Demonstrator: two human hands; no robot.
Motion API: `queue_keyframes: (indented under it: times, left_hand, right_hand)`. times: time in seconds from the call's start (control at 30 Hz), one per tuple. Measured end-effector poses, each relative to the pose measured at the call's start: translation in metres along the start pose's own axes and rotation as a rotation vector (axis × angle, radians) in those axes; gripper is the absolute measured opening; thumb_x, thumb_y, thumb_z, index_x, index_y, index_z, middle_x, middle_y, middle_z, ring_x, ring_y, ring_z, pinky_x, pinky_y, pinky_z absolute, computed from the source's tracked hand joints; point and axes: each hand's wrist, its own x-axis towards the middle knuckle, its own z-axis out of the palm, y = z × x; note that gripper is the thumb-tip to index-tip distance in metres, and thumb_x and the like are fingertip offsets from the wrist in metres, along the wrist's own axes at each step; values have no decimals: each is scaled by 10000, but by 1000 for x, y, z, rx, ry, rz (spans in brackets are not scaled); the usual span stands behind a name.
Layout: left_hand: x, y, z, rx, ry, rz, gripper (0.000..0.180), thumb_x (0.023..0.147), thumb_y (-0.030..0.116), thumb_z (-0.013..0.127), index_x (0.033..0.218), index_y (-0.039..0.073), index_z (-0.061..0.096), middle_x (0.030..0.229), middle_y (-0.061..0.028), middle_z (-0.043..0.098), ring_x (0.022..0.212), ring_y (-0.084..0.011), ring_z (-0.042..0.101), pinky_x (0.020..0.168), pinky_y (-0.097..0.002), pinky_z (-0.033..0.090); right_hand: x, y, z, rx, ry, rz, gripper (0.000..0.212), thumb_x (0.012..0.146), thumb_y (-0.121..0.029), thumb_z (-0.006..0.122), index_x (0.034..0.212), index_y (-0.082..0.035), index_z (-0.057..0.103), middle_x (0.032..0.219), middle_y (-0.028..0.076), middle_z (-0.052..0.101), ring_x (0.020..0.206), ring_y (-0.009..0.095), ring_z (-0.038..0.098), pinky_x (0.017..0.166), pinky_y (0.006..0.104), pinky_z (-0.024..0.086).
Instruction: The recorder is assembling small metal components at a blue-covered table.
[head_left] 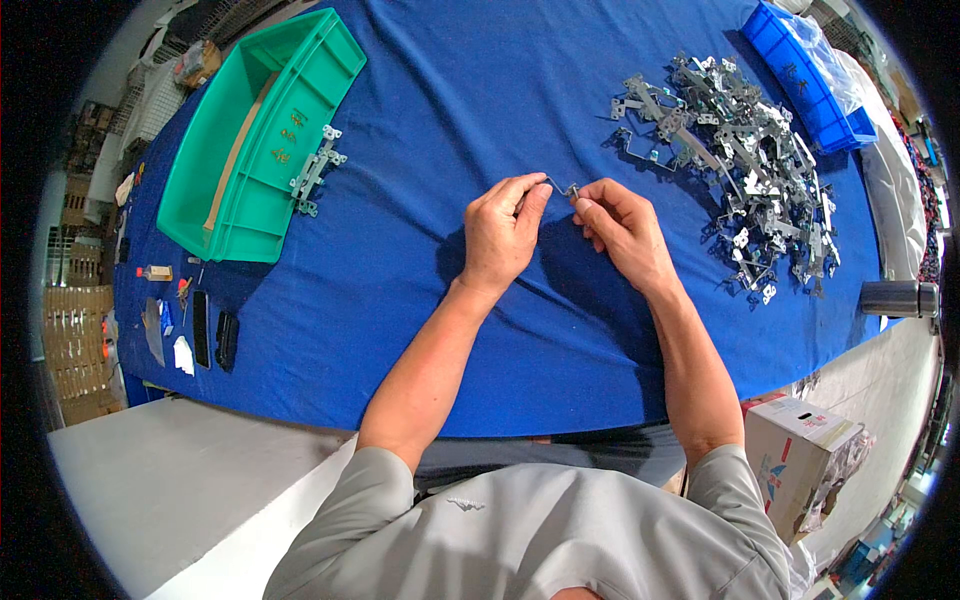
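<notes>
Over the blue-covered worktop (380, 330), the left hand (503, 228) and right hand (625, 232) are nearly closed, seemingly pinching opposite ends of a small metal piece (561, 187) between them. Light, steady fingertips should avoid bending it. Farther right lie heaped metal brackets (765, 165).

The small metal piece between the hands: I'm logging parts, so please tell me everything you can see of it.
The metal piece looks thin and bent, silvery grey, with a wider bit toward its right end. It is held above the blue cloth, pinched by the left hand at one end and the right hand at the other. Fingers hide both ends; whether it is one part or several cannot be told.
</notes>
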Motion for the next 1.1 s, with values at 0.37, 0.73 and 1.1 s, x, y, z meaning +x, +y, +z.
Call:
queue_keyframes:
  times: [0.37, 0.73, 1.1]
  left_hand:
    - [2, 11, -4, 25, -11, 112, 187, 838, 120, 726, 987, 9, 710, 917, -131, 700, 789, -277, 672, 694, -359, 529]
    - [3, 13, -5, 102, -52, 235, 227, 787, 73, 769, 1005, 22, 732, 971, -125, 715, 869, -256, 673, 764, -338, 533]
    - [-1, 5, -2, -53, -9, -127, 231, 949, 194, 654, 1058, -3, 709, 779, -54, 707, 571, -79, 624, 478, -228, 474]
  right_hand:
    - [3, 11, -3, -305, 88, -126, 162, 936, -150, 631, 989, 2, 612, 714, 55, 632, 653, 103, 580, 571, 290, 454]
    - [3, 12, -3, -155, 38, -54, 179, 938, -135, 643, 1058, -7, 611, 789, 34, 614, 629, 87, 546, 546, 247, 441]
    - [1, 5, 1, 47, 37, -6, 183, 993, -197, 573, 1012, -20, 619, 777, 19, 642, 665, 68, 565, 556, 240, 448]
